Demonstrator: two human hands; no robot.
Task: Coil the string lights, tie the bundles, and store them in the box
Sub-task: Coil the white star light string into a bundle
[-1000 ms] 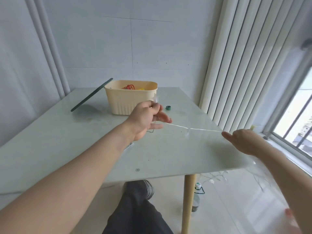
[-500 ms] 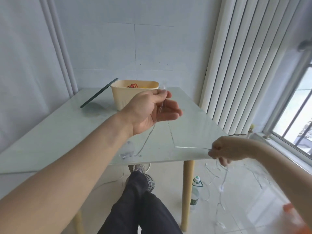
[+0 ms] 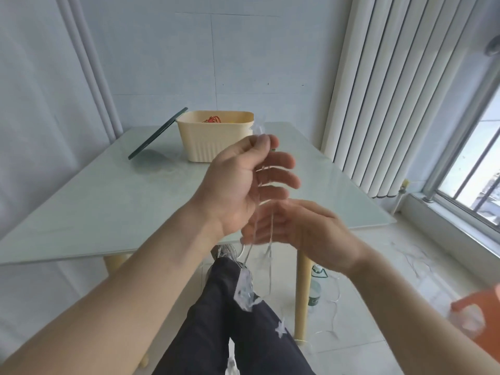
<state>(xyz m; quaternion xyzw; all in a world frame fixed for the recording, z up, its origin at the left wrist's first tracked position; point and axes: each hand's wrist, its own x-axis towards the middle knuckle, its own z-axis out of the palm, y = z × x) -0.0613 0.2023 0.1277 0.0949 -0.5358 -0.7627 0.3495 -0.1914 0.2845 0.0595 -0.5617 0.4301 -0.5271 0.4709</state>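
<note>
Where a glossy pale tabletop (image 3: pixel 113 201) meets white walls and vertical blinds (image 3: pixel 400 90), stands a ribbed cream box (image 3: pixel 216 139), dark lid (image 3: pixel 158 133) leaning against it. Held up before it, thin clear string lights (image 3: pixel 261 228) with star bulbs, pinched by left hand (image 3: pixel 243 182) fingers (image 3: pixel 263 143), dangling over dark trousers (image 3: pixel 230 320). Right hand (image 3: pixel 303 226) blurred below, grip unclear.

Two hands, left hand (image 3: pixel 240 180) and right hand (image 3: pixel 305 228), one box (image 3: pixel 216 136), one lid (image 3: pixel 157 133), one table (image 3: pixel 108 201), one bottle (image 3: pixel 315 289)

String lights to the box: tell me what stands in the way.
Nothing visible does. The left hand pinches the string lights above the table; the box beyond stands open, its lid leaning alongside.
</note>
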